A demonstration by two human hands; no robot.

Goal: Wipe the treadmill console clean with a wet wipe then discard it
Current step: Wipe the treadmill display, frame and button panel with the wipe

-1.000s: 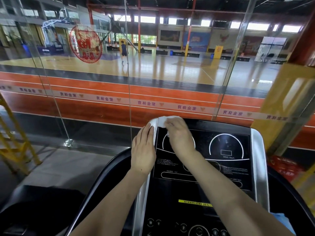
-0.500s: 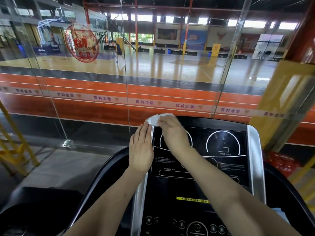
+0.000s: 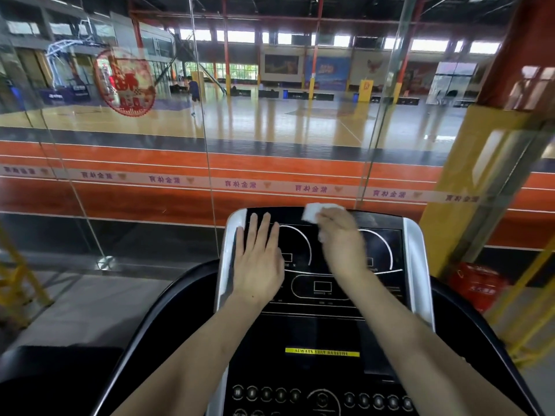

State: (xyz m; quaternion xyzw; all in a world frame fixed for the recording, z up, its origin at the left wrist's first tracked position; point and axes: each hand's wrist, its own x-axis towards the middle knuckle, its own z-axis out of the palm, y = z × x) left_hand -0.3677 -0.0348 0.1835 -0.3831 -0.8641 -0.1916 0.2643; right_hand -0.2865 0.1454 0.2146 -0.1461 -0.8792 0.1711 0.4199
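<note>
While my left hand [image 3: 259, 259] lies flat with straight fingers on the left part of the console [image 3: 324, 322], touching its silver edge, my right hand [image 3: 342, 244] presses the wipe [image 3: 310, 212] against the console's top edge, near the middle. From the head view I see the right fingers curled over the white wipe, which sticks out to the left of them; the hand is blurred, so I cannot tell the exact hold. Both forearms reach up over the dark panel with its yellow label [image 3: 322, 352] and row of round buttons [image 3: 265, 394]. Beyond the console stands a glass wall [image 3: 150, 205], with a sports court [image 3: 270, 121] behind it.
</note>
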